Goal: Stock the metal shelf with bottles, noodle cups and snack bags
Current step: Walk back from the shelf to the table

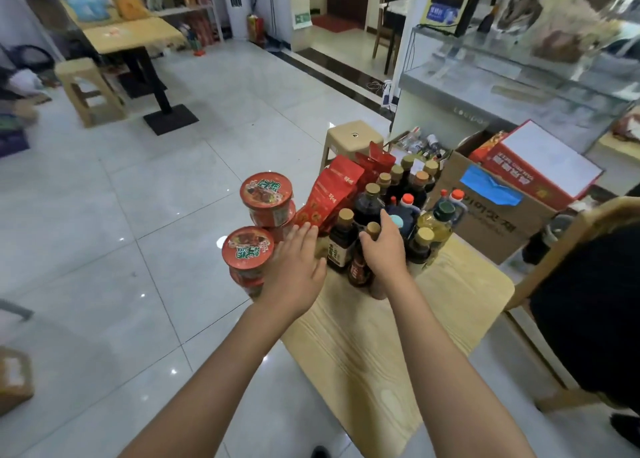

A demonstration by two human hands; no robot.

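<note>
My right hand [384, 250] has its fingers curled round the neck of a small dark bottle [362, 267] with a tan cap, thumb and forefinger closed just under the cap; its reddish label carries print I cannot read. My left hand [294, 270] is flat and spread, fingers straight, holding nothing, the fingertips near the red snack bags [332, 194] at its 1 o'clock and the palm just beside the nearer stack of noodle cups [247, 253] at its 9 o'clock. The cup lids show green characters on red, too blurred to read. A second cup stack [268, 198] stands at 11 o'clock from the left hand. The remaining bottles [398, 187] crowd from 12 to 2 o'clock of the right hand, all on a light wooden table [460, 284]. Beyond, at 2 o'clock, a cardboard box [491, 215] bears Korean-looking lettering.
</note>
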